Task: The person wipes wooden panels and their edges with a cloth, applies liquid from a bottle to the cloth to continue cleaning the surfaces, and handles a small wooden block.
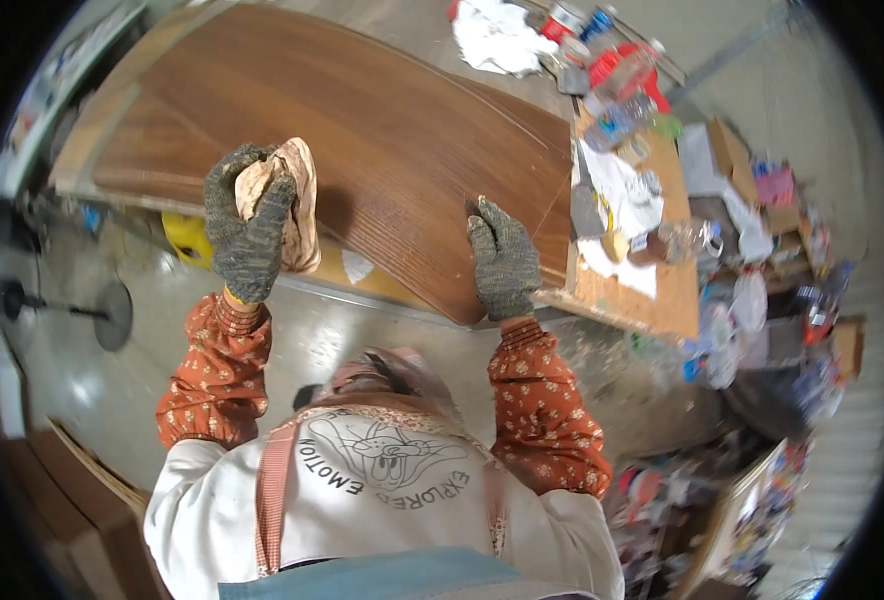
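My left hand (247, 240), in a dark grey mottled work glove, is closed around a crumpled, stained beige cloth (304, 205) above the near left part of a brown wood-grain panel (342, 120). My right hand (507, 265), gloved alike, is at the panel's near right end. Its thumb and fingers come together at a small dark thing (471, 208), too small to name. The panel has a curved outline and lies flat on a work table. Fine grooves or streaks run along its surface between my hands.
Right of the panel, a wooden board (677, 295) bears white paper, a scraper (587, 205), bottles and cups. A white cloth (497, 38) lies at the far edge. Boxes and clutter crowd the right side. A yellow object (188, 240) is under the left edge, near a stand fan (114, 315).
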The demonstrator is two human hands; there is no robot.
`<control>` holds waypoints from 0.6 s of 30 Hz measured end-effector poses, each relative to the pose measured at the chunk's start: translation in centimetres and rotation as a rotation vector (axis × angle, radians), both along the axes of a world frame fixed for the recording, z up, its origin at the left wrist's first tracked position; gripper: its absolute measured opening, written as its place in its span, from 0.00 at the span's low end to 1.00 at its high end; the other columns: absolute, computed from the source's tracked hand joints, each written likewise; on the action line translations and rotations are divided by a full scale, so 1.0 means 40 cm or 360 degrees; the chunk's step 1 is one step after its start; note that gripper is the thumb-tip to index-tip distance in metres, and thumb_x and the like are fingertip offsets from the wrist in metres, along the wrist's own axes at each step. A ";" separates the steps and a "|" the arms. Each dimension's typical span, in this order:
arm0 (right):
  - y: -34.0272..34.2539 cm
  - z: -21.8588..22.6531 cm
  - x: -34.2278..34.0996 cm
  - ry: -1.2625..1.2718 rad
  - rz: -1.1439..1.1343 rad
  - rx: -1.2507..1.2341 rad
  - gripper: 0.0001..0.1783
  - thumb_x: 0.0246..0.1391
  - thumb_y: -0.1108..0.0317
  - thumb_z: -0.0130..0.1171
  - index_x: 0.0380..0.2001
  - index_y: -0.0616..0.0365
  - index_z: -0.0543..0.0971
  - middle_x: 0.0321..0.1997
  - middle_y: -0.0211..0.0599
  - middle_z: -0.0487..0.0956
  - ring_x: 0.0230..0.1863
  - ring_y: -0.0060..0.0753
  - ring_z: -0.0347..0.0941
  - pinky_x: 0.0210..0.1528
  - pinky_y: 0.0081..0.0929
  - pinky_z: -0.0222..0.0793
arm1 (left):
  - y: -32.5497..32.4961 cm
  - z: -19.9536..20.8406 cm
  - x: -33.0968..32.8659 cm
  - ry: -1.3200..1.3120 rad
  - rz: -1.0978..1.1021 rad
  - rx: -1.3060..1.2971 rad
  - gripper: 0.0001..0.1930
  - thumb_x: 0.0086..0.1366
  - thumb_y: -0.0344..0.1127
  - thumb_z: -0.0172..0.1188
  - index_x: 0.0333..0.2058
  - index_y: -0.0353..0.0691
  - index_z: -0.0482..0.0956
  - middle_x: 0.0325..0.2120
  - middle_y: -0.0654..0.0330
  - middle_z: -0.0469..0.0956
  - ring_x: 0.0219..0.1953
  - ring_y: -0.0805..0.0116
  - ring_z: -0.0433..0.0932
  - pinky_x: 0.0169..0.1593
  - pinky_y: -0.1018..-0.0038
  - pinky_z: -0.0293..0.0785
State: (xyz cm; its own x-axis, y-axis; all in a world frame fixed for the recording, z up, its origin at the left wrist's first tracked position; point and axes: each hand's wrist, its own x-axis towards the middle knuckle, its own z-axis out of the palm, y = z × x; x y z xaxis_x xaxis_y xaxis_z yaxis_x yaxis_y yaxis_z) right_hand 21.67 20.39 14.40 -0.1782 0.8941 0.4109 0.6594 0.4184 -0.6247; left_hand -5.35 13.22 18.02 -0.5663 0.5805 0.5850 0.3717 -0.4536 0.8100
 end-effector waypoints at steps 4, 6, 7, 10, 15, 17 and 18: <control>0.001 -0.043 0.013 0.0248 -0.0247 0.0023 0.18 0.57 0.60 0.56 0.48 0.57 0.77 0.47 0.43 0.78 0.49 0.41 0.73 0.53 0.35 0.67 | 0.127 -0.050 0.049 0.0621 -0.0336 -0.0105 0.17 0.54 0.31 0.65 0.43 0.36 0.73 0.38 0.57 0.78 0.40 0.63 0.77 0.48 0.69 0.72; -0.010 -0.017 0.018 0.0242 -0.0260 0.0111 0.20 0.60 0.56 0.50 0.47 0.59 0.75 0.44 0.51 0.77 0.47 0.51 0.72 0.50 0.41 0.68 | 0.131 -0.014 0.119 0.1443 -0.0423 -0.0915 0.21 0.54 0.35 0.66 0.47 0.37 0.73 0.43 0.52 0.76 0.44 0.56 0.75 0.49 0.66 0.70; -0.007 0.006 0.023 0.0199 -0.0250 0.0065 0.21 0.61 0.55 0.48 0.48 0.60 0.75 0.44 0.51 0.77 0.47 0.51 0.72 0.49 0.41 0.68 | 0.143 -0.056 0.106 0.1758 -0.0212 -0.0389 0.22 0.54 0.38 0.66 0.46 0.37 0.74 0.42 0.50 0.77 0.44 0.52 0.75 0.48 0.63 0.70; 0.001 -0.028 0.031 0.0257 -0.0280 0.0099 0.20 0.61 0.56 0.48 0.48 0.59 0.75 0.44 0.50 0.77 0.46 0.51 0.73 0.50 0.40 0.68 | 0.146 -0.080 0.105 0.1634 -0.0262 -0.0375 0.24 0.53 0.40 0.66 0.46 0.36 0.74 0.41 0.51 0.77 0.43 0.52 0.76 0.49 0.63 0.70; -0.001 -0.032 0.021 0.0268 -0.0187 0.0180 0.19 0.60 0.56 0.49 0.48 0.57 0.76 0.44 0.49 0.77 0.46 0.50 0.73 0.51 0.40 0.68 | 0.143 -0.090 0.078 0.1665 -0.0167 -0.0363 0.24 0.53 0.41 0.67 0.46 0.35 0.74 0.40 0.51 0.77 0.44 0.52 0.76 0.50 0.63 0.70; 0.016 -0.027 0.027 0.0237 -0.0141 0.0062 0.18 0.59 0.58 0.52 0.48 0.55 0.76 0.45 0.48 0.78 0.48 0.47 0.73 0.52 0.38 0.67 | 0.136 -0.092 0.056 0.1632 -0.0088 -0.0367 0.24 0.53 0.40 0.67 0.46 0.35 0.74 0.41 0.51 0.77 0.44 0.52 0.76 0.50 0.63 0.69; 0.037 -0.018 0.047 0.0213 -0.0106 0.0069 0.18 0.59 0.58 0.52 0.48 0.55 0.76 0.45 0.48 0.78 0.48 0.47 0.73 0.52 0.38 0.67 | 0.128 -0.092 0.059 0.1602 -0.0043 -0.0385 0.24 0.52 0.40 0.67 0.46 0.35 0.74 0.41 0.51 0.77 0.44 0.52 0.76 0.50 0.63 0.69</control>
